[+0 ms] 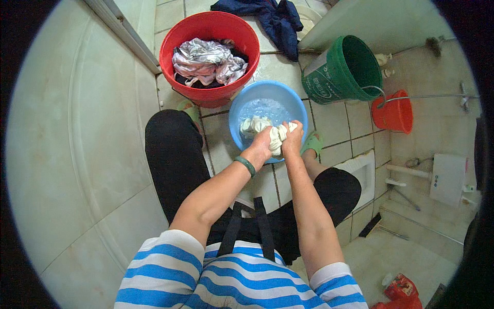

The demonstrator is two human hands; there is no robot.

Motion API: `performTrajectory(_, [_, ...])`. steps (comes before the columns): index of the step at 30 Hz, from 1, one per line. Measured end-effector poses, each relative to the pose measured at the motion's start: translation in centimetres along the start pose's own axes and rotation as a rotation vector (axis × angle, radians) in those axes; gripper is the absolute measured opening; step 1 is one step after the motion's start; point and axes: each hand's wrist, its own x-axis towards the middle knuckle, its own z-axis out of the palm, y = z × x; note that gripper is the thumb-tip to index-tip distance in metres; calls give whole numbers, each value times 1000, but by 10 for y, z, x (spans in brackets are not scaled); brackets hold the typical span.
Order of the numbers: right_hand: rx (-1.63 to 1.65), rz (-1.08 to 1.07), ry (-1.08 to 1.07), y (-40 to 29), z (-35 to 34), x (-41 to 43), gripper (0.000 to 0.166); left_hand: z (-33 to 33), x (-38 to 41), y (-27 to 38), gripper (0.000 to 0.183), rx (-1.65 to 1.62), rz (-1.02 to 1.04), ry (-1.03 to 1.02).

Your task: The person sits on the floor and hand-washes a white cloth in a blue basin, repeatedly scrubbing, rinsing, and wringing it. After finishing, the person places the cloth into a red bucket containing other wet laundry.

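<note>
A light blue plastic basin (236, 101) stands on the tiled floor between my feet, with sudsy water in it. Over its near side, my left hand (263, 143) and my right hand (292, 140) both grip a wet, cream-white cloth (275, 141). The cloth is bunched and looks twisted between my hands. One end of it trails to the left into the water (266, 108). A dark green bangle is on my left wrist.
A red bucket (170, 83) holding crumpled laundry (204, 58) stands beyond the basin, left. Dark blue clothing (270, 23) lies behind. To the right are a green bucket (322, 73), an orange-red bucket (391, 114), a squat toilet (364, 170) and a brush head (370, 224).
</note>
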Motion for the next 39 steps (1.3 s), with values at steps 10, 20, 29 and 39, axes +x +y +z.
performTrajectory(10, [131,-31,-447,-2,-37,-8,55,20,-32,17,59,-35,-69,-9])
performTrajectory(20, [-23,-212,-273,-33,-10,-49,31,-28,-24,14,46,-71,-5,-49])
performTrajectory(29, [-14,-303,-275,-46,-12,-73,28,-8,-55,39,30,52,-34,33])
performTrajectory(39, [-272,-334,-206,0,10,20,41,-12,7,12,29,284,361,471])
